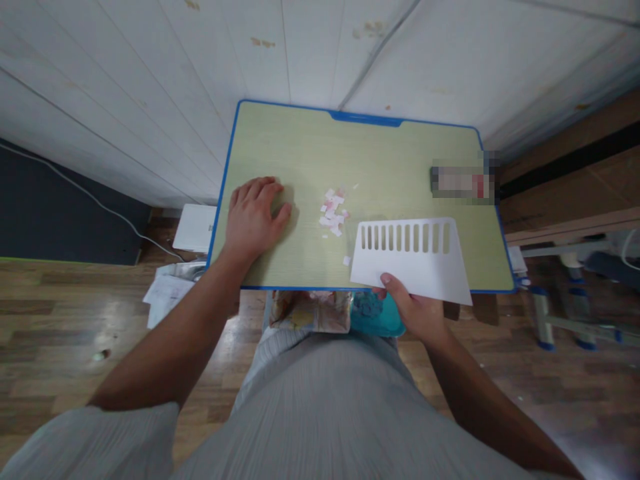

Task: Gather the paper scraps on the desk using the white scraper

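In my right hand [417, 313] is a white slotted plastic scraper [400, 267], pinched at its near edge with the thumb on top. It tilts over the front right of the small table [285, 133], its row of slots facing away from me. My left hand [255, 217] lies palm down on the left part of the tabletop, fingers spread and holding nothing. Between the two hands is a loose pile of small pinkish-white paper scraps [333, 210]. One single scrap [347, 261] lies close to the scraper's left edge.
A pixelated dark object [460, 183] sits at the table's right side. Below the front edge are a patterned container [313, 313] and a teal tray [387, 320] with bluish bits. White wall panels [300, 53] stand behind. Papers [167, 293] and a white box [195, 227] lie left.
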`<move>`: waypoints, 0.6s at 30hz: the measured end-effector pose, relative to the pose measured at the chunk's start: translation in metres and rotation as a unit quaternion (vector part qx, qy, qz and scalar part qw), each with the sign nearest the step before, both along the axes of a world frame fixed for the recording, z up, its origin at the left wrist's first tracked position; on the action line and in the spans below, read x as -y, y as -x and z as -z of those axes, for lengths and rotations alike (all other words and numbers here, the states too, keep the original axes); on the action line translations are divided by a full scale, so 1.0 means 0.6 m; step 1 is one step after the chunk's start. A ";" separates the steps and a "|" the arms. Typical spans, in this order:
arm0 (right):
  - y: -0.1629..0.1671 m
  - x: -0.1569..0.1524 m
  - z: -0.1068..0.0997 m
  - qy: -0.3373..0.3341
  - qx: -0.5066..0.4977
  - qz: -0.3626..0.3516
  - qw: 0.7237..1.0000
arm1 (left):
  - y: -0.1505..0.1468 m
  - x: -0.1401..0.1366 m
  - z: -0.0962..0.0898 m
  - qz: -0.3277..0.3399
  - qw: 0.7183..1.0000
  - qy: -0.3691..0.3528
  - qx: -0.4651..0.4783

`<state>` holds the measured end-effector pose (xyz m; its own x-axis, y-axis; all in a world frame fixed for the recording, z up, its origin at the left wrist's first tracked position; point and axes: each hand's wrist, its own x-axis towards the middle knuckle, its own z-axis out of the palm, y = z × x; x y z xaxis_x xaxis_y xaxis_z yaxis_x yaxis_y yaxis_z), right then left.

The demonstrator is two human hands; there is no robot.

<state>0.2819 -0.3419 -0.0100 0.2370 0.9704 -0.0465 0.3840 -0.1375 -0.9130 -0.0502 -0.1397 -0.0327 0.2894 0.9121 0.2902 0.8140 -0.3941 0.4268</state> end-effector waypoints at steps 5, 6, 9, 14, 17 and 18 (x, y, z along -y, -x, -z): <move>0.015 0.005 0.001 -0.007 0.004 0.000 1.000 | 0.001 -0.001 0.003 0.000 1.000 -0.003 -0.004; 0.019 0.006 0.000 -0.007 0.001 -0.006 1.000 | 0.001 -0.001 0.004 0.000 1.000 -0.002 -0.003; 0.029 0.005 -0.006 -0.004 -0.020 -0.033 0.999 | 0.001 -0.001 0.005 -0.001 1.000 0.004 0.004; 0.034 -0.003 -0.014 -0.001 -0.040 -0.031 0.999 | -0.001 0.000 0.004 -0.004 1.000 0.003 0.000; 0.028 -0.007 -0.011 -0.002 -0.042 -0.021 0.999 | -0.002 0.000 0.004 -0.008 1.000 0.001 -0.007; 0.025 -0.009 -0.008 -0.004 -0.039 -0.012 0.999 | -0.002 0.000 0.004 -0.007 1.000 0.001 -0.009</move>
